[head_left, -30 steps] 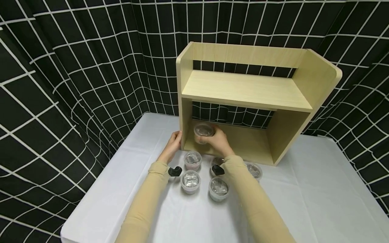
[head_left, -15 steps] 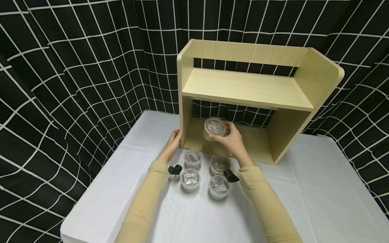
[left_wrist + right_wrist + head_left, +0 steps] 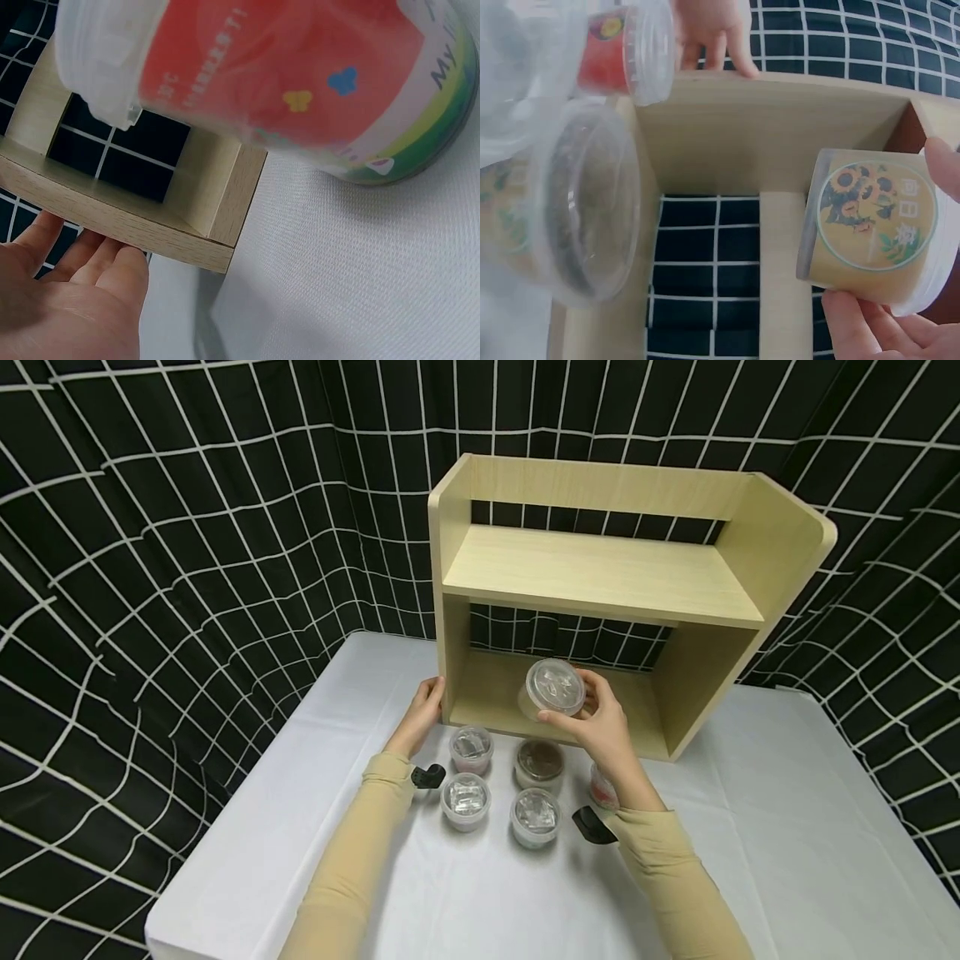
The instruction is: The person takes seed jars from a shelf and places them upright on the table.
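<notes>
My right hand [image 3: 600, 718] holds a clear-lidded plastic tub [image 3: 555, 687] between thumb and fingers, in front of the lower compartment of the wooden shelf [image 3: 600, 610]. In the right wrist view the tub [image 3: 874, 214] has yellowish contents and a round sunflower label; it is tilted. My left hand [image 3: 422, 714] touches the front of the shelf's left side panel. In the left wrist view its fingers [image 3: 124, 274] lie fairly straight against the panel's outer side. A tub with a red label [image 3: 285, 67] looms close to that camera.
Several lidded tubs stand on the white table [image 3: 787, 843] before the shelf: a pinkish tub [image 3: 472, 750], a brown-topped tub [image 3: 539, 764], silvery-topped tubs [image 3: 465, 802] and a red tub [image 3: 602, 787] half hidden by my right wrist. Black gridded cloth [image 3: 225, 568] hangs behind and at both sides.
My right hand has carried the tub rightward from the left end of the lower compartment, and it now appears larger. My left hand has stayed at the side panel.
</notes>
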`<act>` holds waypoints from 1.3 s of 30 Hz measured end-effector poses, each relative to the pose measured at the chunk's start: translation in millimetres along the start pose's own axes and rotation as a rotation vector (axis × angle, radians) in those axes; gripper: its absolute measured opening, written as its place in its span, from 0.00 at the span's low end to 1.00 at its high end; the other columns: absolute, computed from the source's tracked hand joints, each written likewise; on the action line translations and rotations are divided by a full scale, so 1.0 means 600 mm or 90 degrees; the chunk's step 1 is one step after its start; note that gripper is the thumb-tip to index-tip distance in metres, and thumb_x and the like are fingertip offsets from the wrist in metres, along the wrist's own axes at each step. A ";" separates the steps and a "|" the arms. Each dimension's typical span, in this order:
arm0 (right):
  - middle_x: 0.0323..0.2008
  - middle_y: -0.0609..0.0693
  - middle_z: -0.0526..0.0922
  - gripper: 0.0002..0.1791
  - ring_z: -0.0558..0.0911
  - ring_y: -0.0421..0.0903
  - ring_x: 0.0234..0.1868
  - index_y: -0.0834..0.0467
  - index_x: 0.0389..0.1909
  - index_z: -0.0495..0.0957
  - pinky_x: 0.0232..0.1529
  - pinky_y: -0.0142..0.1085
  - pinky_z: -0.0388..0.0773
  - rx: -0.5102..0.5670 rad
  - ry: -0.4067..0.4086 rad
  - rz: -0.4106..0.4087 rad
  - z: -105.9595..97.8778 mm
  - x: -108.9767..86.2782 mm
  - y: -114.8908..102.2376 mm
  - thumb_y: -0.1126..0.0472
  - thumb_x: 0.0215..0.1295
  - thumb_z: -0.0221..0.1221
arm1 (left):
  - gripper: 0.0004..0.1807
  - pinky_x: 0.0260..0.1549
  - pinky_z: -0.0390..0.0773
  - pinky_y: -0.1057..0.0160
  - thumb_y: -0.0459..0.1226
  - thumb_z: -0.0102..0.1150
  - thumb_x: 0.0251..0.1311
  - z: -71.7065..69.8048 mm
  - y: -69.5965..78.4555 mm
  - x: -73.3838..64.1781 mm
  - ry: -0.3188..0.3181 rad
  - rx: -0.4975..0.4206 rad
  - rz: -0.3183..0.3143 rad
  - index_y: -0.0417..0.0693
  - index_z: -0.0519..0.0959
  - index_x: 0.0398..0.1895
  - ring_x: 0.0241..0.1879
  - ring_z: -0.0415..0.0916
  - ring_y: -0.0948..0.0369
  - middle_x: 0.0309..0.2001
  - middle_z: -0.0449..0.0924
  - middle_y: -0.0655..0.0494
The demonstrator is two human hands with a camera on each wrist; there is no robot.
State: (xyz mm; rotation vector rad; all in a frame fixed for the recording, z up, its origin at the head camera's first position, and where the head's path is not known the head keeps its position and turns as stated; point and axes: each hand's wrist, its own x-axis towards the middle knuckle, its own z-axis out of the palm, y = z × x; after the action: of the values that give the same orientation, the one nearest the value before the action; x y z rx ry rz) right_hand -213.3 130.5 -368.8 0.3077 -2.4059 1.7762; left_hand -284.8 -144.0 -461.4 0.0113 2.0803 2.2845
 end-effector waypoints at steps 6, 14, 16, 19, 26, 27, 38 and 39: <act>0.55 0.57 0.68 0.47 0.70 0.49 0.56 0.60 0.65 0.56 0.60 0.37 0.64 0.010 -0.030 -0.004 -0.024 -0.033 0.004 0.58 0.47 0.72 | 0.28 0.64 0.52 0.54 0.50 0.36 0.72 -0.002 -0.013 0.008 0.012 0.009 0.003 0.39 0.54 0.65 0.65 0.50 0.52 0.66 0.51 0.41; 0.55 0.56 0.68 0.46 0.70 0.48 0.55 0.60 0.65 0.56 0.60 0.32 0.62 0.020 -0.044 0.004 -0.051 -0.076 0.009 0.62 0.48 0.72 | 0.28 0.64 0.52 0.55 0.49 0.36 0.72 -0.001 -0.011 0.007 0.007 0.001 0.004 0.39 0.54 0.64 0.64 0.52 0.52 0.64 0.53 0.41; 0.55 0.55 0.68 0.45 0.70 0.48 0.54 0.60 0.65 0.56 0.59 0.30 0.63 0.013 -0.048 0.009 -0.058 -0.086 0.012 0.62 0.48 0.72 | 0.28 0.63 0.53 0.54 0.50 0.35 0.72 -0.002 -0.011 0.007 0.002 0.002 0.003 0.40 0.54 0.64 0.63 0.54 0.51 0.63 0.55 0.41; 0.55 0.55 0.67 0.45 0.69 0.47 0.54 0.59 0.65 0.56 0.59 0.33 0.63 0.000 -0.055 0.024 -0.068 -0.101 0.015 0.61 0.48 0.72 | 0.27 0.62 0.57 0.53 0.50 0.35 0.72 -0.003 -0.011 0.007 -0.001 -0.001 0.003 0.40 0.54 0.64 0.61 0.57 0.49 0.61 0.57 0.40; 0.53 0.58 0.67 0.47 0.67 0.49 0.54 0.61 0.65 0.56 0.62 0.50 0.58 -0.026 -0.050 0.046 -0.083 -0.133 0.027 0.62 0.46 0.73 | 0.27 0.62 0.56 0.55 0.49 0.35 0.72 -0.001 -0.011 0.008 0.001 -0.001 0.005 0.39 0.54 0.63 0.61 0.57 0.50 0.61 0.57 0.40; 0.53 0.58 0.67 0.47 0.67 0.49 0.54 0.61 0.65 0.56 0.62 0.50 0.59 -0.029 -0.047 0.052 -0.083 -0.137 0.030 0.61 0.45 0.73 | 0.27 0.62 0.56 0.56 0.49 0.35 0.72 -0.001 -0.011 0.008 0.002 -0.001 0.007 0.39 0.54 0.63 0.61 0.57 0.50 0.60 0.57 0.40; 0.55 0.58 0.66 0.49 0.65 0.50 0.56 0.62 0.65 0.55 0.60 0.50 0.61 -0.065 -0.062 0.089 -0.088 -0.169 0.064 0.60 0.44 0.73 | 0.26 0.62 0.56 0.56 0.48 0.35 0.72 0.004 -0.014 0.007 0.016 -0.010 0.014 0.37 0.55 0.62 0.61 0.57 0.50 0.59 0.58 0.40; 0.55 0.58 0.66 0.49 0.64 0.50 0.57 0.61 0.65 0.55 0.60 0.51 0.61 -0.068 -0.064 0.092 -0.090 -0.171 0.066 0.59 0.44 0.73 | 0.26 0.62 0.56 0.56 0.48 0.36 0.72 0.005 -0.014 0.007 0.018 -0.013 0.019 0.37 0.56 0.62 0.61 0.57 0.49 0.59 0.58 0.39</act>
State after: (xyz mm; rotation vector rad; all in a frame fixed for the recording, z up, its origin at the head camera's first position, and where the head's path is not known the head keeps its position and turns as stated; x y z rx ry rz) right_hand -124.0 201.8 -413.3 0.2203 -2.6441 1.7184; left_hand -288.5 -140.3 -469.7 0.0085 2.0832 2.3367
